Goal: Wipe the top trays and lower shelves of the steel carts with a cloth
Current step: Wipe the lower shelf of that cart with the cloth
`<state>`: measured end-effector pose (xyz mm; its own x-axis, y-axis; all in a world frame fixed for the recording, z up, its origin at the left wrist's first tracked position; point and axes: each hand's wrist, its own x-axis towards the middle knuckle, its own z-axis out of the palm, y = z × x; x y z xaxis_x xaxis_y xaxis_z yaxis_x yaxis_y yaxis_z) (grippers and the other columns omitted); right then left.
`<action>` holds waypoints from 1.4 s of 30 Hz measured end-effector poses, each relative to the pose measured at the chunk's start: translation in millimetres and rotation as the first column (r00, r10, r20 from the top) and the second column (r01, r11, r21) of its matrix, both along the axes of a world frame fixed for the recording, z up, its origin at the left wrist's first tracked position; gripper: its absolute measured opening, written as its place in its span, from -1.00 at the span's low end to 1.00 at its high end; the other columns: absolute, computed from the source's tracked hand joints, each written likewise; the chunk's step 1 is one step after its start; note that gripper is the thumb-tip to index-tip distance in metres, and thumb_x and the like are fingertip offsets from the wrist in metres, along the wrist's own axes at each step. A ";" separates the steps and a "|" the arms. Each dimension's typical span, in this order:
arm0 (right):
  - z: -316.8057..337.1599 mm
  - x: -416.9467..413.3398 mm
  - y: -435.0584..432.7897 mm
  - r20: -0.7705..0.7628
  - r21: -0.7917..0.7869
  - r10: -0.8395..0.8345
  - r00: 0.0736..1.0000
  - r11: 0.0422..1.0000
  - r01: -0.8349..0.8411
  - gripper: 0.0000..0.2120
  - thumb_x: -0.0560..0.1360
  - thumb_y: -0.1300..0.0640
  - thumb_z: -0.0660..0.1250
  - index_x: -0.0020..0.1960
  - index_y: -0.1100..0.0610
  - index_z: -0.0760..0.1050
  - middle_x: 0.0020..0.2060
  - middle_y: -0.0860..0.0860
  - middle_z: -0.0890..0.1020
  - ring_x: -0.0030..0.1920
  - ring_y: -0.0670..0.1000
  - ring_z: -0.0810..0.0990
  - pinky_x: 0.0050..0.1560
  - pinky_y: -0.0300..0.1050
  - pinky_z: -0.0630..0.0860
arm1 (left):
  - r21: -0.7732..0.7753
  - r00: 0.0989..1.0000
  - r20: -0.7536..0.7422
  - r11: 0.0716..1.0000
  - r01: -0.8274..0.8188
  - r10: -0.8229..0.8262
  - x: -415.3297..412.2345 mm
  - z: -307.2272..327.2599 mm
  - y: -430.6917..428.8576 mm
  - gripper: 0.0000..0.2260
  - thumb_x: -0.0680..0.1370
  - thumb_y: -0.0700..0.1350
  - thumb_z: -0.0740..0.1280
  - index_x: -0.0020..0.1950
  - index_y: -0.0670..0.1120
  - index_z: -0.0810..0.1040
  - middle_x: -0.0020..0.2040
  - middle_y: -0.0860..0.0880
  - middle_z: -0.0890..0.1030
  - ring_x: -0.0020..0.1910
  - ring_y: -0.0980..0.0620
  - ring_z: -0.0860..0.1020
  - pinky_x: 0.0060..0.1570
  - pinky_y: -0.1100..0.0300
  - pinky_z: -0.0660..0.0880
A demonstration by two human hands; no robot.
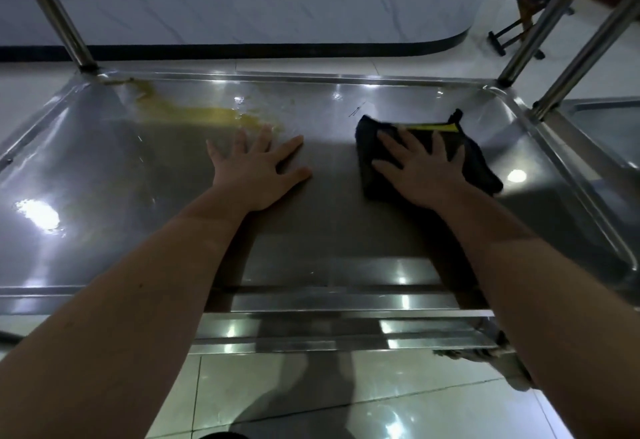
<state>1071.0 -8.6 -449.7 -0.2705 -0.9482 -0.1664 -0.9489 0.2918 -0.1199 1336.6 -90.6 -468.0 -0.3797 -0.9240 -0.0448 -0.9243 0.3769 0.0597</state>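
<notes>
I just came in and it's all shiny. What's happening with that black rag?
A person is wiping a steel cart shelf. The right hand presses flat on a dark cloth near the shelf's right side, while the left hand rests flat on bare steel. A yellow smear at the far left corner is not wiped yet.

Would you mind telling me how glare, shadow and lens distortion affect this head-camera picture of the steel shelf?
Head view: dim overall; bright glare patches sit on the steel shelf near its left and right sides; a broad shadow darkens its middle; wide-angle distortion bows the rim and splays the posts; the dark cloth under the right hand shows little detail.
</notes>
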 end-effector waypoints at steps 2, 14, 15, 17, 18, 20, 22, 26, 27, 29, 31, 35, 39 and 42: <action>-4.3 10.4 59.1 -0.006 0.000 0.085 0.996 0.996 -0.085 -0.39 0.43 -0.50 -0.25 0.44 -0.47 -0.29 0.54 -0.27 -0.20 0.54 0.22 -0.23 0.41 0.39 -0.28 | -0.004 1.000 0.006 1.000 -0.005 0.005 1.0 0.6 -0.5 -0.34 0.36 0.58 -0.19 0.45 0.48 -0.15 0.61 0.08 -0.11 0.57 -0.16 -0.13 0.35 -0.46 -0.21; 2.2 -59.1 2.1 -0.007 0.019 -0.104 0.995 0.994 0.105 -0.43 0.49 -0.47 -0.13 0.45 -0.47 -0.21 0.56 -0.24 -0.15 0.54 0.26 -0.20 0.39 0.46 -0.28 | -0.018 0.933 -0.058 0.935 0.355 -0.356 -6.4 2.6 16.6 -0.54 0.60 0.31 -0.12 0.50 0.41 -0.06 0.60 0.18 -0.07 0.57 0.03 -0.11 0.45 -0.27 -0.19; 3.4 -70.5 -16.7 0.009 0.028 -0.174 0.985 0.984 0.174 -0.42 0.49 -0.47 -0.12 0.47 -0.44 -0.18 0.56 -0.23 -0.14 0.54 0.26 -0.21 0.39 0.47 -0.28 | -0.008 0.928 -0.054 0.929 0.369 -0.369 -8.4 3.1 16.4 -0.53 0.58 0.34 -0.13 0.50 0.42 -0.08 0.59 0.19 -0.08 0.57 0.05 -0.12 0.45 -0.28 -0.21; 4.1 -82.4 -42.9 0.029 0.042 -0.285 0.958 0.958 0.283 -0.39 0.48 -0.48 -0.14 0.49 -0.40 -0.14 0.57 -0.20 -0.12 0.53 0.28 -0.23 0.36 0.50 -0.30 | 0.013 0.935 -0.043 0.936 0.352 -0.352 -10.8 3.1 13.4 -0.48 0.51 0.43 -0.17 0.47 0.46 -0.12 0.59 0.21 -0.12 0.57 0.04 -0.14 0.44 -0.29 -0.25; 3.8 -83.8 -50.0 0.032 0.044 -0.316 0.948 0.948 0.314 -0.39 0.48 -0.48 -0.15 0.50 -0.39 -0.14 0.57 -0.19 -0.12 0.53 0.28 -0.23 0.34 0.52 -0.30 | 0.020 0.939 -0.043 0.940 0.342 -0.341 -11.5 2.9 12.2 -0.46 0.48 0.47 -0.18 0.46 0.48 -0.14 0.58 0.22 -0.12 0.57 0.02 -0.15 0.44 -0.28 -0.25; 3.6 -82.0 -50.9 0.032 0.035 -0.317 0.948 0.948 0.316 -0.39 0.49 -0.47 -0.16 0.50 -0.38 -0.14 0.57 -0.18 -0.13 0.53 0.29 -0.23 0.33 0.53 -0.31 | 0.032 0.943 -0.056 0.944 0.329 -0.327 -13.2 3.0 10.2 -0.41 0.41 0.53 -0.20 0.44 0.51 -0.16 0.58 0.23 -0.13 0.57 0.01 -0.15 0.44 -0.27 -0.26; 3.7 -78.3 -33.5 0.036 0.041 -0.264 0.964 0.964 0.262 -0.41 0.50 -0.46 -0.14 0.49 -0.40 -0.16 0.57 -0.20 -0.14 0.54 0.27 -0.23 0.35 0.51 -0.30 | 0.048 0.946 -0.063 0.946 0.321 -0.318 -13.2 2.2 9.2 -0.38 0.37 0.57 -0.22 0.42 0.52 -0.18 0.58 0.24 -0.13 0.57 0.01 -0.16 0.44 -0.26 -0.27; -1.2 -74.1 52.9 0.024 0.094 -0.146 0.989 0.985 0.143 -0.45 0.44 -0.50 -0.20 0.37 -0.55 -0.33 0.53 -0.29 -0.22 0.54 0.22 -0.25 0.38 0.43 -0.30 | 0.110 0.963 -0.040 0.957 0.270 -0.267 -19.9 3.1 3.7 -0.30 0.31 0.59 -0.24 0.44 0.50 -0.17 0.58 0.24 -0.15 0.57 0.00 -0.18 0.40 -0.28 -0.32; -1.0 -70.7 81.5 0.026 0.104 -0.112 0.993 0.989 0.109 -0.46 0.39 -0.54 -0.23 0.30 -0.59 -0.38 0.50 -0.33 -0.25 0.54 0.21 -0.26 0.39 0.39 -0.31 | 0.116 0.970 -0.020 0.963 0.245 -0.244 -26.7 3.9 3.1 -0.30 0.33 0.59 -0.23 0.46 0.47 -0.17 0.58 0.22 -0.16 0.57 -0.03 -0.18 0.38 -0.32 -0.33; 2.3 -62.6 131.1 0.031 0.116 -0.065 0.997 0.991 0.061 -0.44 0.31 -0.61 -0.27 0.23 -0.64 -0.43 0.42 -0.43 -0.30 0.54 0.15 -0.29 0.42 0.33 -0.32 | 0.100 0.980 0.030 0.976 0.195 -0.198 -44.4 5.0 6.5 -0.32 0.37 0.55 -0.23 0.47 0.44 -0.19 0.59 0.18 -0.18 0.57 -0.14 -0.18 0.31 -0.43 -0.33; 5.1 -59.0 155.8 0.029 0.111 -0.050 0.998 0.993 0.046 -0.42 0.31 -0.58 -0.24 0.26 -0.63 -0.41 0.38 -0.45 -0.31 0.54 0.12 -0.30 0.43 0.30 -0.32 | 0.067 0.987 0.047 0.986 0.151 -0.155 -57.7 3.4 13.0 -0.34 0.38 0.53 -0.25 0.47 0.42 -0.21 0.59 0.15 -0.20 0.56 -0.22 -0.19 0.26 -0.50 -0.32; 4.3 -73.0 116.8 -0.013 0.066 -0.036 0.999 0.997 0.037 -0.46 0.36 -0.57 -0.29 0.29 -0.61 -0.39 0.45 -0.40 -0.30 0.55 0.17 -0.25 0.42 0.36 -0.28 | 0.009 0.991 0.030 0.992 0.129 -0.129 -59.5 -3.1 18.1 -0.34 0.36 0.51 -0.31 0.46 0.43 -0.23 0.59 0.13 -0.22 0.55 -0.25 -0.21 0.26 -0.51 -0.30; 6.5 -112.7 6.9 -0.053 0.053 -0.170 0.984 0.984 0.172 -0.46 0.51 -0.43 -0.14 0.46 -0.47 -0.18 0.55 -0.29 -0.16 0.54 0.25 -0.19 0.40 0.48 -0.20 | 0.006 0.992 0.023 0.992 0.124 -0.124 -59.5 -3.9 17.5 -0.32 0.33 0.52 -0.33 0.45 0.45 -0.23 0.59 0.12 -0.21 0.55 -0.24 -0.20 0.27 -0.50 -0.30; 4.0 -128.5 -47.7 0.021 0.059 -0.304 0.952 0.951 0.303 -0.44 0.49 -0.47 -0.12 0.46 -0.45 -0.13 0.55 -0.26 -0.12 0.54 0.26 -0.20 0.36 0.51 -0.25 | -0.012 0.993 -0.007 0.993 0.120 -0.121 -58.6 -5.5 16.1 -0.32 0.34 0.53 -0.30 0.46 0.45 -0.20 0.60 0.12 -0.19 0.55 -0.23 -0.19 0.28 -0.49 -0.29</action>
<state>942.5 -56.2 -445.7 -0.5383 -0.8115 -0.2272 -0.8110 0.5722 -0.1222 1277.9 -74.6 -473.6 -0.4885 -0.8720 -0.0311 -0.8717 0.4862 0.0611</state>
